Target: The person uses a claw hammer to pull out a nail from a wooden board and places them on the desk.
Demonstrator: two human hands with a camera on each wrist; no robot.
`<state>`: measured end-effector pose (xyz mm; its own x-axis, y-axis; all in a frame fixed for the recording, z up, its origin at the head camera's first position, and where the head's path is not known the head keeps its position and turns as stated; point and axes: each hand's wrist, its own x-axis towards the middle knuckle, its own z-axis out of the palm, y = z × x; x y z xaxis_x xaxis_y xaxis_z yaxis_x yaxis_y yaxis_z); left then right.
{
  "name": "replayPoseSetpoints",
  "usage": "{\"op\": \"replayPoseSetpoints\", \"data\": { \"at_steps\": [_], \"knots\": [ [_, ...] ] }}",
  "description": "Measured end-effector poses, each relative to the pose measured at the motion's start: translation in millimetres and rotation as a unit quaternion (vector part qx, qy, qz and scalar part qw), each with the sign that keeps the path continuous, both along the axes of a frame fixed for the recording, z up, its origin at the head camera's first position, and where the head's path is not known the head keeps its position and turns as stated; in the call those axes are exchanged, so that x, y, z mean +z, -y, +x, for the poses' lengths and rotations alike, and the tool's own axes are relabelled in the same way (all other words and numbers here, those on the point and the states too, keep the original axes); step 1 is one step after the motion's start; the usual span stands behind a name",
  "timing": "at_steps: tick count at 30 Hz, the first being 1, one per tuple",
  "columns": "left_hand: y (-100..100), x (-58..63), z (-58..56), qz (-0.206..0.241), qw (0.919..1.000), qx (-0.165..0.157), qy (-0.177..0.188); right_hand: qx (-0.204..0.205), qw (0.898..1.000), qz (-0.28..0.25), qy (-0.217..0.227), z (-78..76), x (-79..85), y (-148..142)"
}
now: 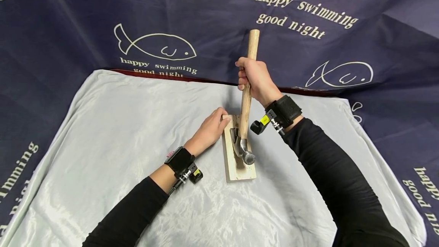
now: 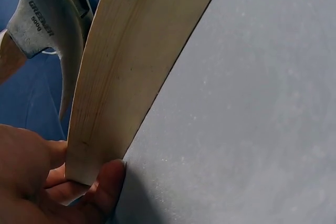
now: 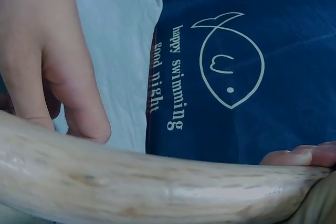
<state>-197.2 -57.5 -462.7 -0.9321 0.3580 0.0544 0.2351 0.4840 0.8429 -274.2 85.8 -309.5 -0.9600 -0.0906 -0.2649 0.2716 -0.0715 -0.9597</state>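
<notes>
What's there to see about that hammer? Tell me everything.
This wood-and-metal claw hammer has a long, pale wooden handle and a grey metal head with a round striking face, a curved, tapering claw and lettering on one side. A bare right hand grips the handle partway along. In the head view, it slants slightly, its head overlapping a pale rectangular wooden block; whether they touch, I cannot tell.
</notes>
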Motion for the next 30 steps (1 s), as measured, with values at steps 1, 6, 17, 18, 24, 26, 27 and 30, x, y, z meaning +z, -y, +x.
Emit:
{"op": "replayPoseSetpoints", "data": {
  "at_steps": [1, 6, 17, 18, 24, 26, 27, 30],
  "knots": [
    [-1, 0.4, 0.1, -0.002, 1.0000, 0.000, 0.002, -0.001, 1.000, 0.000, 0.000, 0.0, -0.3, 0],
    [-3, -1.3, -2.0, -0.007, 0.9999, -0.008, 0.008, -0.009, 1.000, 0.000, -0.011, 1.6, -2.0, 2],
    [-6, -2.7, -5.1, -0.038, 0.9982, -0.046, -0.011, -0.022, 0.998, -0.005, -0.056, 4.3, -4.2, 8],
    [-6, -1.5, -5.8, -0.037, 0.9982, -0.047, -0.009, -0.022, 0.998, -0.004, -0.059, 4.1, -3.7, 8],
    [-6, 0.6, -6.6, -0.026, 0.9988, -0.040, -0.001, -0.021, 0.997, 0.008, -0.076, 6.5, -3.6, 8],
    [-7, 0.2, -5.7, -0.026, 0.9988, -0.042, 0.006, -0.021, 0.997, 0.009, -0.079, 8.7, -4.8, 7],
    [-7, -0.3, -5.2, -0.027, 0.9986, -0.044, 0.010, -0.019, 0.997, 0.010, -0.081, 9.7, -5.5, 7],
    [-6, 0.1, -4.7, -0.031, 0.9983, -0.048, 0.017, -0.016, 0.996, 0.011, -0.087, 13.3, -6.3, 6]
  ]
}}
